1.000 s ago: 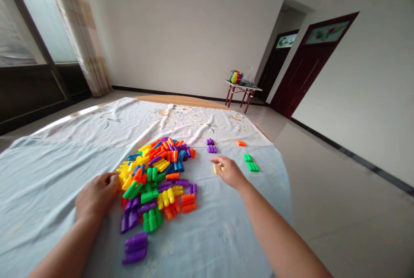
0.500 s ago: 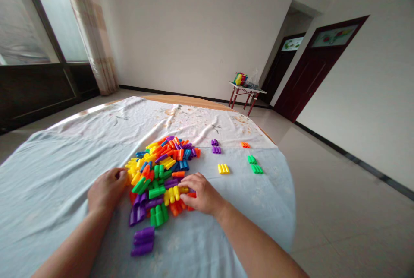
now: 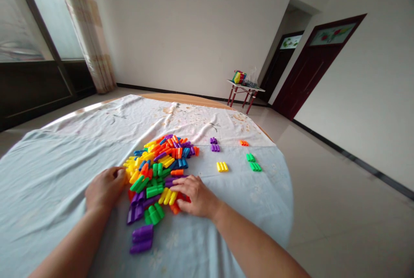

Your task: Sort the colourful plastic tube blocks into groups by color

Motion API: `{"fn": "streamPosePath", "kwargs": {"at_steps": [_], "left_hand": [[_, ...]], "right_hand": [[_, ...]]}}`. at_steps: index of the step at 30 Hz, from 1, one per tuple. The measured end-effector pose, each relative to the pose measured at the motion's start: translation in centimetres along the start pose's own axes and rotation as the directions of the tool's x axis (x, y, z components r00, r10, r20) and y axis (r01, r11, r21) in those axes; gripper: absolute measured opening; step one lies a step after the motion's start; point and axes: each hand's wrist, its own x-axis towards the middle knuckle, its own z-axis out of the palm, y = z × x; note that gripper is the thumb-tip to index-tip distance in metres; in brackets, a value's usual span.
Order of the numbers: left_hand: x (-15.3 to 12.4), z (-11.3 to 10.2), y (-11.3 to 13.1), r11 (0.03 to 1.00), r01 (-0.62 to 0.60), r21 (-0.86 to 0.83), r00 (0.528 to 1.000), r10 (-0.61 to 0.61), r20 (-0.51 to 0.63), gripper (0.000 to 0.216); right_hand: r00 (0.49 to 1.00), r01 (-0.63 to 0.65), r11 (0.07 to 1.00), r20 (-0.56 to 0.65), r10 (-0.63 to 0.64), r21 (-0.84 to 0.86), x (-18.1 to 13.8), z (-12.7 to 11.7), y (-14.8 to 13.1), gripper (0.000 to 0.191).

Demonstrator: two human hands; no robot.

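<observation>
Hands flanking block pile (image 3: 160,168): left hand (image 3: 104,189) loosely curled at pile's left edge, right hand (image 3: 194,194) palm-down, fingers (image 3: 177,187) touching yellow block (image 3: 168,197).

The heap of blocks (image 3: 160,168) looks like smooth, glossy plastic in bright colours, as do the yellow block (image 3: 222,166) and the green blocks (image 3: 253,162) lying apart. They lie on a matt, soft, lightly creased pale cloth (image 3: 58,183) that covers the tabletop (image 3: 187,99), whose bare edge looks like smooth wood. The floor (image 3: 339,209) is polished, reflective tile, and the doors (image 3: 310,66) look like dark varnished wood.
</observation>
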Motion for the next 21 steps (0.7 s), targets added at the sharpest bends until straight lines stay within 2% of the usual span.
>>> {"fn": "streamPosePath", "kwargs": {"at_steps": [5, 9, 11, 15, 17, 21], "left_hand": [[-0.1, 0.0, 0.0, 1.000, -0.018, -0.022, 1.000, 0.018, -0.014, 0.048], [0.0, 0.0, 0.0, 0.999, -0.020, -0.033, 0.999, 0.019, -0.028, 0.048], [0.0, 0.0, 0.0, 0.999, -0.022, -0.033, 0.999, 0.021, -0.030, 0.048], [0.0, 0.0, -0.2, 0.999, -0.035, -0.028, 0.999, 0.035, -0.013, 0.047], [0.0, -0.1, -0.3, 0.999, -0.040, -0.024, 0.999, 0.040, -0.006, 0.047], [-0.1, -0.2, -0.1, 0.999, -0.034, -0.012, 0.999, 0.034, -0.006, 0.049]], "right_hand": [[0.999, -0.023, 0.999, -0.022, 0.024, 0.025, -0.1, -0.5, -0.4, 0.032], [0.992, -0.035, 0.995, -0.115, 0.047, 0.096, -0.1, -1.2, -0.1, 0.022], [0.971, -0.104, 0.985, -0.199, 0.131, 0.141, -0.2, -1.6, 0.6, 0.021], [0.887, -0.306, 0.940, -0.313, 0.340, 0.153, -0.7, -2.3, 2.7, 0.025], [0.870, -0.376, 0.917, -0.292, 0.398, 0.130, -0.9, -2.2, 3.5, 0.030], [0.868, -0.453, 0.891, -0.212, 0.449, 0.033, -1.3, -1.8, 4.3, 0.033]]}}
